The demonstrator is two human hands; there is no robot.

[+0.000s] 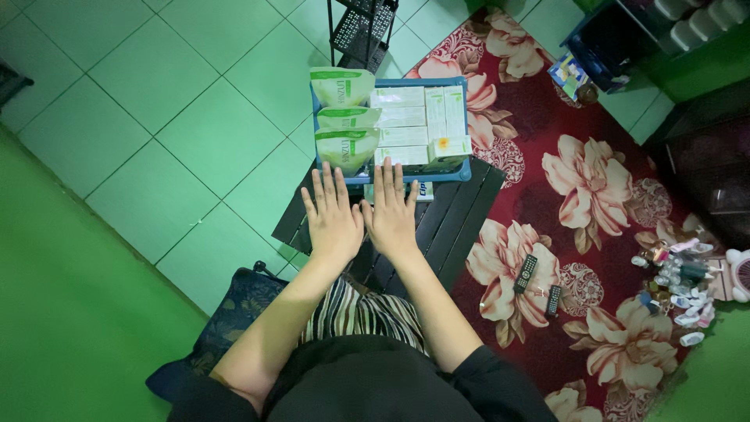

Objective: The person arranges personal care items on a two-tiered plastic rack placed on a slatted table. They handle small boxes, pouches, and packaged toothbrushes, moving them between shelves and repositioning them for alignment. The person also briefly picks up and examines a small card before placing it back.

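Observation:
My left hand (334,218) and my right hand (391,212) lie flat, palms down and side by side, on a low black slatted table (461,221). Fingers are spread and hold nothing. Just beyond the fingertips stands a blue tray (464,173) on the table's far end. It holds three green-and-white pouches (344,117) on its left side and several white and pale green boxes (414,125) on its right. A small white box (424,190) lies on the table partly under the tray's near edge, beside my right fingertips.
A red floral rug (594,180) lies to the right, with two remote controls (539,285) and a cluster of small bottles (683,285) on it. A black metal rack (361,31) stands behind the tray. Pale tiled floor spreads left. A dark cushion (226,320) is under my left side.

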